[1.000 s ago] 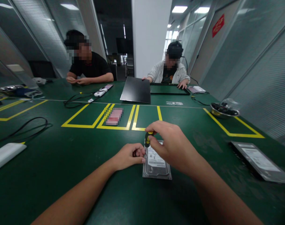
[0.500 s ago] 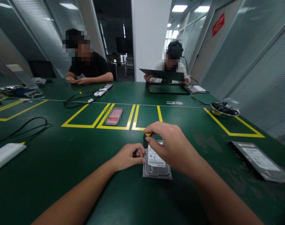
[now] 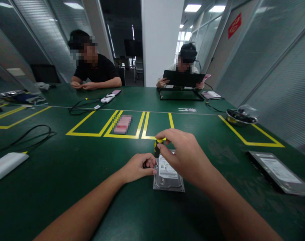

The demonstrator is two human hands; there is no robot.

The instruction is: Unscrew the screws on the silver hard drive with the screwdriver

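A silver hard drive with a white label lies flat on the green table, its far part covered by my right hand. My right hand grips a black and yellow screwdriver by its handle. The screwdriver stands nearly upright, its shaft pointing down at the drive's left edge; its tip is too small to make out. Beside that edge my left hand is closed, thumb and curled fingers against the drive next to the shaft. Something dark shows inside its curled fingers, and I cannot make out what.
A second drive-like metal unit lies to the right. Behind it stands a bowl of dark parts. A phone lies among yellow tape. A white device is at left. Across the table, one co-worker sits; another holds a dark panel.
My right fingers have shifted on the screwdriver, showing more of its yellow handle. My left hand and the drive stay put. The co-worker at the back right has tilted the dark panel and shifted it right.
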